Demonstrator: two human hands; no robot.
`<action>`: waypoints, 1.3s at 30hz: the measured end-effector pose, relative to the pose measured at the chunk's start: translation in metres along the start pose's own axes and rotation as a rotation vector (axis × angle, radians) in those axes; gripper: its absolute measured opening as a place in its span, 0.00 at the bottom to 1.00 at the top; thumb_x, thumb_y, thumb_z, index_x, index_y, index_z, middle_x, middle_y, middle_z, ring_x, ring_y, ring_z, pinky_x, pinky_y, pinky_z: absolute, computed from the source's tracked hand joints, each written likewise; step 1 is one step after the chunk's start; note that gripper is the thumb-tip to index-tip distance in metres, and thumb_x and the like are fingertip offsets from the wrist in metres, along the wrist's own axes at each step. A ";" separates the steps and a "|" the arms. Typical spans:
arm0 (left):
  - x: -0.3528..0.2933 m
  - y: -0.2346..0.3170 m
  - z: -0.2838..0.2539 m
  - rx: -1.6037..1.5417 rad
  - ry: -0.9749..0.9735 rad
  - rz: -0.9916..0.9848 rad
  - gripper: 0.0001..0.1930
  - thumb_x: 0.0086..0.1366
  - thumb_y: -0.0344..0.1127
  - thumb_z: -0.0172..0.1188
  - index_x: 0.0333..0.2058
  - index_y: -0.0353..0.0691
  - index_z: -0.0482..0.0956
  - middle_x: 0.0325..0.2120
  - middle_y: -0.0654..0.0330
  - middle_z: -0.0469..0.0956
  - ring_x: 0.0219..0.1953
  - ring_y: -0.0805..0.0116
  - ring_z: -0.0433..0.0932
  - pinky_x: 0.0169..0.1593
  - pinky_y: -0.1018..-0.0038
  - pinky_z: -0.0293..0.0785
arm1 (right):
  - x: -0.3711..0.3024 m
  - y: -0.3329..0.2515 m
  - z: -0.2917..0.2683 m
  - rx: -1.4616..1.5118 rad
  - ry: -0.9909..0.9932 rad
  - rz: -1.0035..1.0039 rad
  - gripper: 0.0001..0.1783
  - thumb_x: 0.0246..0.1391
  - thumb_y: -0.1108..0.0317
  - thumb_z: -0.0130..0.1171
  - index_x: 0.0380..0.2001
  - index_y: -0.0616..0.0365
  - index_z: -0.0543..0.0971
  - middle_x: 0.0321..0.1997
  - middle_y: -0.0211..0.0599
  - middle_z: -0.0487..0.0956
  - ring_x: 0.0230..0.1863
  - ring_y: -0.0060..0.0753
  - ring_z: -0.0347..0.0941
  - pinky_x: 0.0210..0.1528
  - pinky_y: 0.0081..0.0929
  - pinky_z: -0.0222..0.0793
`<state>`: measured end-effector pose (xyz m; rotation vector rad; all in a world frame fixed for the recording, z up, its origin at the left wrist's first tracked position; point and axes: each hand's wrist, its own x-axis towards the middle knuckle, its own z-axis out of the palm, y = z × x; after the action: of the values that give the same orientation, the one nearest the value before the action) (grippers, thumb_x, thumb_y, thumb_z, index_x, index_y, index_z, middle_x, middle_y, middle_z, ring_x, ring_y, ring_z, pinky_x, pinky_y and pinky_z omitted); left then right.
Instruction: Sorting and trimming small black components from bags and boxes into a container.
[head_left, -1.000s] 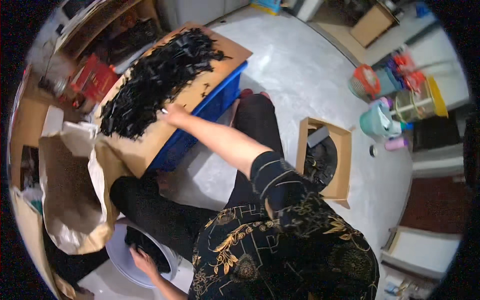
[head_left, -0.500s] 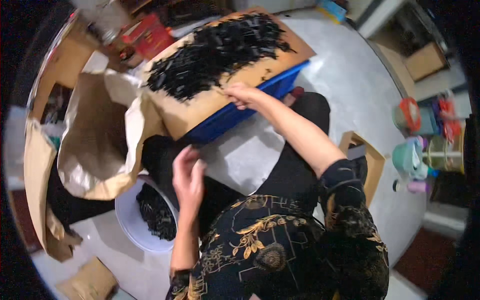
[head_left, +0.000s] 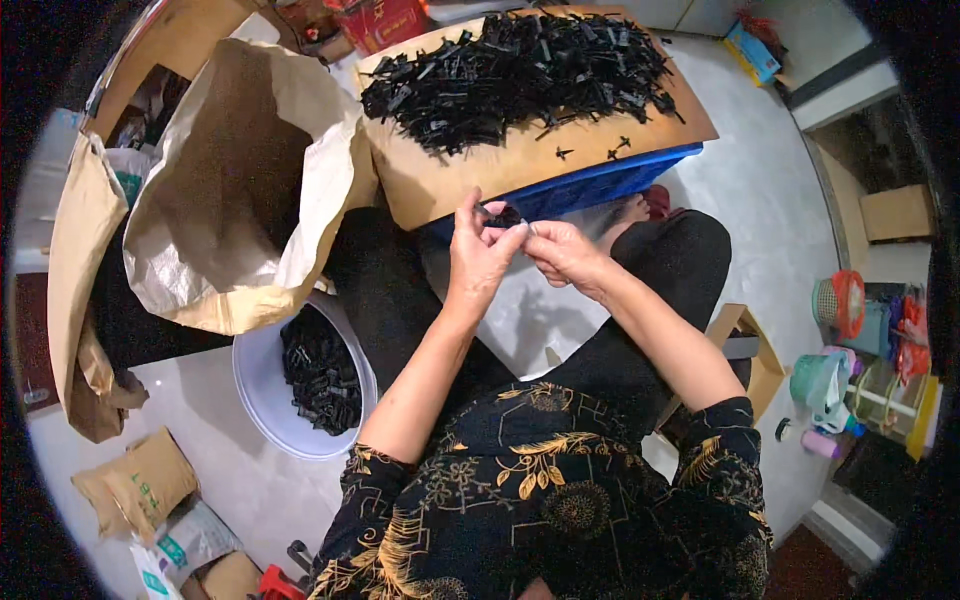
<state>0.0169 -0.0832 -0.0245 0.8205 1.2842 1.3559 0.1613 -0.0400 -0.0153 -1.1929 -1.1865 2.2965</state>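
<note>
Both hands meet over my lap, just off the near edge of a brown board [head_left: 420, 190]. Between them is a small black plastic part [head_left: 503, 216]. My left hand [head_left: 478, 245] is closed around it with thumb and fingers. Pressed against its right end, my right hand [head_left: 565, 252] pinches with thumb and forefinger; what its fingertips grip is too small to make out. A large heap of black plastic parts [head_left: 510, 75] covers the board, and a few loose pieces [head_left: 618, 147] lie near its front edge. More black parts [head_left: 318, 375] fill the bottom of a white bucket [head_left: 262, 420] at lower left.
The board rests on a blue crate [head_left: 600, 182]. A big open paper sack [head_left: 300, 270] stands to the left, above the bucket. Packages [head_left: 140, 485] lie on the floor at lower left. A cardboard box [head_left: 765, 375] sits beside my right leg; baskets and bottles [head_left: 850, 300] stand far right.
My right hand has drawn back from the heap's near edge to meet the left. My left hand has risen from beside the bucket and now holds a black part. The whole view has shifted.
</note>
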 end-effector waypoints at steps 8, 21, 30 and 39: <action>0.004 -0.012 -0.009 0.225 0.115 0.055 0.20 0.55 0.30 0.58 0.47 0.32 0.66 0.23 0.63 0.71 0.21 0.80 0.70 0.23 0.82 0.69 | 0.005 0.008 0.009 -0.048 -0.010 0.023 0.12 0.54 0.60 0.52 0.22 0.53 0.70 0.12 0.19 0.62 0.11 0.11 0.53 0.11 0.15 0.46; -0.012 0.000 -0.014 -0.017 -0.301 -0.191 0.24 0.59 0.27 0.51 0.54 0.39 0.59 0.24 0.66 0.68 0.21 0.80 0.68 0.22 0.83 0.64 | 0.016 0.009 0.003 -0.161 0.105 -0.316 0.10 0.54 0.65 0.54 0.33 0.60 0.71 0.22 0.23 0.69 0.26 0.13 0.63 0.27 0.13 0.60; -0.017 -0.015 -0.011 0.332 -0.314 -0.058 0.29 0.57 0.27 0.51 0.57 0.38 0.52 0.26 0.62 0.69 0.22 0.78 0.66 0.26 0.82 0.66 | 0.024 0.025 -0.001 -0.237 0.124 -0.288 0.13 0.48 0.60 0.60 0.25 0.57 0.71 0.20 0.23 0.69 0.23 0.12 0.61 0.24 0.15 0.58; -0.012 0.000 -0.011 0.022 -0.287 -0.218 0.24 0.61 0.28 0.45 0.56 0.38 0.51 0.24 0.62 0.67 0.19 0.79 0.64 0.22 0.82 0.62 | 0.003 0.003 0.001 -0.153 0.022 -0.123 0.19 0.60 0.55 0.41 0.44 0.58 0.68 0.18 0.22 0.65 0.17 0.12 0.53 0.13 0.13 0.47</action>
<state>0.0085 -0.0975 -0.0242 0.8310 1.1280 1.0122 0.1588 -0.0409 -0.0187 -1.1579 -1.4083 2.1306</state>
